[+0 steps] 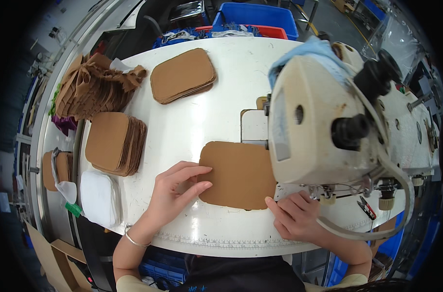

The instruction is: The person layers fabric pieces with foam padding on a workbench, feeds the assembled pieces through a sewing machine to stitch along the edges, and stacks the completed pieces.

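A brown fabric panel (238, 175) with rounded corners lies flat on the white table, its right end beside the sewing machine head (323, 117). At the panel's left edge is my left hand (175, 187), its thumb and index fingertips apart and resting at the edge. My right hand (297, 214) is at the panel's lower right corner with curled fingers, one fingertip and the corner meeting; its thumb is partly hidden. Behind the panel, the machine's plate (254, 125) shows in the table top.
Stacks of brown panels stand at the back (182, 73) and left (109, 141). A gathered brown bundle (94, 87) and a white stack (99, 197) lie on the left. Red-handled thread snips (366, 208) are at the right, a blue bin (258, 18) beyond the table.
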The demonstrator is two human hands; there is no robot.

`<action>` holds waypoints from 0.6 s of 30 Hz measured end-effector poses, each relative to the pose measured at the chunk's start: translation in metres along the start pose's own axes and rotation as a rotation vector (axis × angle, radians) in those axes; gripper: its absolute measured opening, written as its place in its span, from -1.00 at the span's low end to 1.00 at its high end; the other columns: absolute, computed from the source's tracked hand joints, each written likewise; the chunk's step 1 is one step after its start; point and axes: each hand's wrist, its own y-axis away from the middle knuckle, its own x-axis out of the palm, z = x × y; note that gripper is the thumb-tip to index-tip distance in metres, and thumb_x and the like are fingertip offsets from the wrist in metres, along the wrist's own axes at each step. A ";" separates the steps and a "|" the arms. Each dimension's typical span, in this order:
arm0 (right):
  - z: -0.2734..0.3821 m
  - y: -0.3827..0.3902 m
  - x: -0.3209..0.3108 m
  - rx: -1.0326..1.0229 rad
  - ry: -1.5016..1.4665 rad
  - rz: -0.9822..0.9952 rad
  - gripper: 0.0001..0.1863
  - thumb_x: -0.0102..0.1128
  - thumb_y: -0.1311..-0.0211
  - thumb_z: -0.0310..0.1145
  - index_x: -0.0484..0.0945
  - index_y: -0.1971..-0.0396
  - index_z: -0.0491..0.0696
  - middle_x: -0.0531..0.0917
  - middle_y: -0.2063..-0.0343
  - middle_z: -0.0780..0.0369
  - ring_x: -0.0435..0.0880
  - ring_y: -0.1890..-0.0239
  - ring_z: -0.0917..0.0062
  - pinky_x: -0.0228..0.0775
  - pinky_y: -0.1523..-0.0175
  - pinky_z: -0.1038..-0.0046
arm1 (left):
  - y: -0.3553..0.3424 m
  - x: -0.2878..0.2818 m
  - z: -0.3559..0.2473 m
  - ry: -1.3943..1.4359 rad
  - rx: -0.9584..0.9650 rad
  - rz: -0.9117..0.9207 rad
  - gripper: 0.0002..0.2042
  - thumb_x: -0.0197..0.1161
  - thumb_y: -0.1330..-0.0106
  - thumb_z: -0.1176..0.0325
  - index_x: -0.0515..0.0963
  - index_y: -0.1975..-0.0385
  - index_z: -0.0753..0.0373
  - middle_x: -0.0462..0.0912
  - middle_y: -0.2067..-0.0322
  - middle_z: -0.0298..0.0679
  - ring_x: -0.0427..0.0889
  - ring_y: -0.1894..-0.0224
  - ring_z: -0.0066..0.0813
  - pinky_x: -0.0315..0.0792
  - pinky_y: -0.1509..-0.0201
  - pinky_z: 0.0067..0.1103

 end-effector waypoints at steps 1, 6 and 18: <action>0.000 -0.004 -0.002 -0.012 -0.008 0.010 -0.44 0.14 0.37 -0.48 0.61 0.14 -0.16 0.44 0.50 0.35 0.46 0.42 0.50 0.27 0.43 0.48 | 0.000 0.002 0.004 0.004 -0.011 -0.012 -0.77 0.31 -0.22 0.50 0.62 0.13 0.33 0.62 0.28 -0.24 0.58 0.34 -0.56 0.49 0.24 -0.67; -0.002 -0.008 -0.011 -0.028 0.046 0.152 -0.55 0.14 0.25 -0.47 0.61 0.19 -0.17 0.57 0.18 0.18 0.59 0.13 0.36 0.41 0.23 0.40 | 0.002 0.003 0.013 0.061 -0.012 -0.035 -0.77 0.32 -0.16 0.60 0.65 0.16 0.30 0.61 0.24 -0.25 0.60 0.30 -0.54 0.55 0.24 -0.66; 0.001 -0.001 -0.011 -0.064 0.117 0.168 -0.65 0.11 0.06 -0.43 0.60 0.21 -0.21 0.63 0.11 0.14 0.63 0.03 0.34 0.46 0.08 0.38 | -0.002 0.012 0.001 -0.315 0.163 -0.187 -0.70 0.32 -0.12 0.61 0.60 0.12 0.23 0.55 0.15 -0.31 0.53 0.15 -0.36 0.44 0.09 -0.54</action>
